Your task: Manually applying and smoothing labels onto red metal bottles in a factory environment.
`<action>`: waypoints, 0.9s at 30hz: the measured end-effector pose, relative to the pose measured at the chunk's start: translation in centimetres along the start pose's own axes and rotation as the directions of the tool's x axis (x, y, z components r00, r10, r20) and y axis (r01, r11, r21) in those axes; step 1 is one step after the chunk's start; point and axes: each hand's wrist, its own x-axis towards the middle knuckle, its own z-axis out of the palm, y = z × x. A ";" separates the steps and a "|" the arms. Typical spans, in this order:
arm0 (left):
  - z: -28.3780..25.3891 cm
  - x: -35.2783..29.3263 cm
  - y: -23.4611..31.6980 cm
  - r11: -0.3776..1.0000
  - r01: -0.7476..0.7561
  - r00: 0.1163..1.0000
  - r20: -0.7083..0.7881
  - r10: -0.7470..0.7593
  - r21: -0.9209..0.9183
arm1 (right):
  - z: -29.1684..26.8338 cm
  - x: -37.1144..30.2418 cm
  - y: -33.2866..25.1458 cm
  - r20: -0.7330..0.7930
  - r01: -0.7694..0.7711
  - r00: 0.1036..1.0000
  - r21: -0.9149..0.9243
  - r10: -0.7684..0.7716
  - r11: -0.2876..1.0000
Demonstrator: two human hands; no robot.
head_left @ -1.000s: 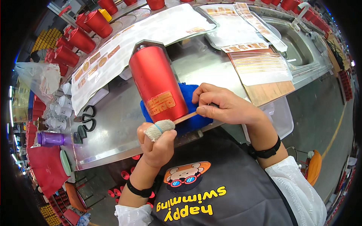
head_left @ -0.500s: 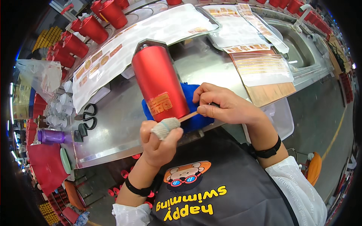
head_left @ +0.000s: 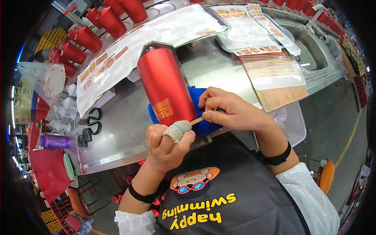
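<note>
A large red metal cylinder [head_left: 166, 84] lies tilted on a bunched blue cloth [head_left: 201, 98], its lower end toward me. A gold decal [head_left: 163, 109] sits on its side near that end. My right hand [head_left: 231, 109] is closed, thumb and fingers pinching a thin tan-gold strip [head_left: 196, 121] beside the cylinder's lower edge. Curled at the same edge is my left hand [head_left: 166, 147], a ribbed cloth finger cover [head_left: 178, 131] on one finger. The strip runs toward that covered finger. Whether the left fingers grip its end is hidden.
A white decal sheet [head_left: 145, 39] covers the table's far side, with more decal sheets [head_left: 250, 33] toward the sink [head_left: 309, 51]. Black-handled scissors [head_left: 93, 117] and a purple jar [head_left: 53, 141] are left. Red canisters [head_left: 111, 21] line the back; a white tub [head_left: 290, 123] is low right.
My left hand has shifted slightly right and up, closer to my right hand, so less strip shows. The cylinder has turned, its decal moving left. Red canisters behind have moved right.
</note>
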 end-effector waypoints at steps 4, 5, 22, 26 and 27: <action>0.7 -1.1 -0.5 0.998 0.050 0.988 -0.145 -0.056 -0.043 | 0.3 0.3 -0.4 -0.018 0.009 1.000 -0.017 -0.010 1.000; 1.0 -1.4 -0.3 0.993 0.104 0.972 -0.208 -0.113 -0.054 | 0.4 0.3 -0.4 -0.028 0.009 1.000 -0.012 -0.009 1.000; -0.2 -0.3 0.3 0.993 0.115 0.993 -0.038 -0.116 -0.030 | 0.5 0.2 -0.2 -0.028 0.025 0.999 -0.065 -0.027 0.998; -0.2 0.1 -0.1 0.999 0.025 0.999 0.027 -0.024 -0.031 | 0.8 0.3 -0.3 -0.045 0.014 0.999 -0.061 -0.017 0.998; 0.1 -0.5 -0.3 0.998 0.039 0.998 -0.051 -0.041 -0.040 | 0.9 0.3 -0.3 -0.070 0.022 0.997 -0.065 -0.027 0.998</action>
